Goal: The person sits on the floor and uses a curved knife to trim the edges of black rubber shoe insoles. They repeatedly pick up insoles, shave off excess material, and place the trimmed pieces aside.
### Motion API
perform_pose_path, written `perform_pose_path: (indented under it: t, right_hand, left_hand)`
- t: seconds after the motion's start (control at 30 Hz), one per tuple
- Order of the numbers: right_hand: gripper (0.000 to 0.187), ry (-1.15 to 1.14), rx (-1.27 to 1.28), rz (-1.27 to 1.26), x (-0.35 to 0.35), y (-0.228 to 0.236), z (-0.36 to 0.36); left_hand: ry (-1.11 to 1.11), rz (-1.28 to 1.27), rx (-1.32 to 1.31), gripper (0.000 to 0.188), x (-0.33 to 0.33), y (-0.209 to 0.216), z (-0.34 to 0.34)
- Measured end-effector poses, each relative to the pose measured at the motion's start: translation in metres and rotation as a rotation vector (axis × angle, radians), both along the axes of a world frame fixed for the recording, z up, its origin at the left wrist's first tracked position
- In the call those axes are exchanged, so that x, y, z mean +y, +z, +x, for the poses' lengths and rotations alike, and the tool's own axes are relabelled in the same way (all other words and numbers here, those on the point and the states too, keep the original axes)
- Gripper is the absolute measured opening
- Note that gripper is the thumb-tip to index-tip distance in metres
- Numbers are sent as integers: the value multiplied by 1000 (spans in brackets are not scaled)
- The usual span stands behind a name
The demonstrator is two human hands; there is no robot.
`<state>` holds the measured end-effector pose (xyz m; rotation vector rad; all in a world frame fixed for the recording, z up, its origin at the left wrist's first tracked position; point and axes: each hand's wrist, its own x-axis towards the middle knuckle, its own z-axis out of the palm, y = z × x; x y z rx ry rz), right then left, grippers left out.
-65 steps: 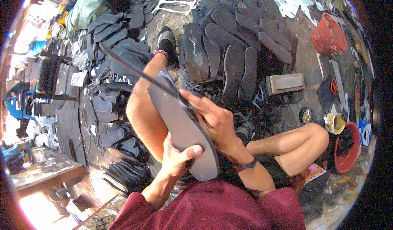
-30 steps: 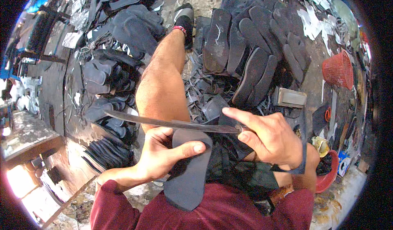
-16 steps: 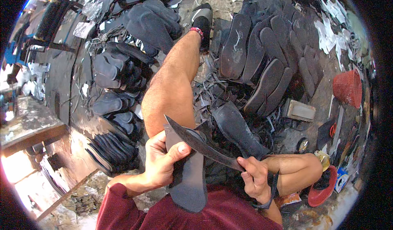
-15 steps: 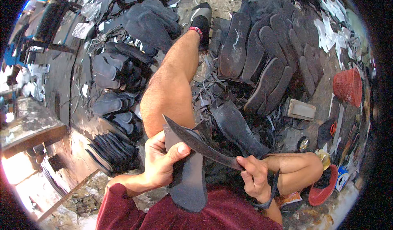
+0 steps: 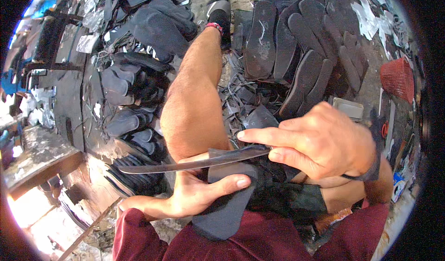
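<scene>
My left hand (image 5: 199, 191) is closed round a dark grey shoe sole (image 5: 222, 217), its thumb lying flat on the upper face. The sole slants over my lap, its rounded end towards me. In my right hand (image 5: 320, 145) is a knife (image 5: 185, 165) with a long, slightly curved blade; the index finger stretches out above the blade and the thumb presses near its base. The blade runs leftwards across the sole's far end and over my left hand, its tip well beyond. The handle is hidden in my fist. Whether the edge touches the sole, I cannot tell.
My bare leg (image 5: 194, 94) stretches ahead between piles of dark soles (image 5: 262, 43) on the right and more stacked soles (image 5: 123, 82) on the left. Offcuts (image 5: 238, 98) litter the floor. A red basket (image 5: 397, 79) and a pale block (image 5: 347, 109) lie right; a wooden bench (image 5: 44, 163) stands left.
My right hand has risen and come closer to the view, its index finger now stretched out. The blade swung from slanting up-left to nearly level, its tip further left. The sole has tilted rightwards.
</scene>
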<state>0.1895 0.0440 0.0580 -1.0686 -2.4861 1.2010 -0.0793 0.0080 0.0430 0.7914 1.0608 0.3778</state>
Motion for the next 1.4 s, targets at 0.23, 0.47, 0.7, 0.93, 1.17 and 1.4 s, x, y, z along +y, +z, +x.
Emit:
perform_pose_path:
  t: [0.23, 0.47, 0.7, 0.93, 1.17, 1.4]
  right_hand:
    - [38, -61, 184, -574, -3, 8, 38]
    - [42, -897, 517, -104, -147, -7, -2]
    - [44, -1182, 266, 366, -224, -96, -36]
    - [48, -1023, 137, 172, -240, -71, -11]
    - [47, -882, 441, 215, -158, -66, -22]
    - [59, -1653, 901, -164, -139, -100, 19]
  left_hand:
    - [-309, -236, -579, 64, 9, -33, -15]
    - [401, 181, -1068, 54, -38, -41, 69]
    - [615, 54, -356, 43, -31, -2, 111]
    - [547, 155, -170, 48, -55, -29, 92]
    - [514, 164, -244, 62, -67, -39, 76]
    - [974, 537, -341, 77, -50, 11, -3]
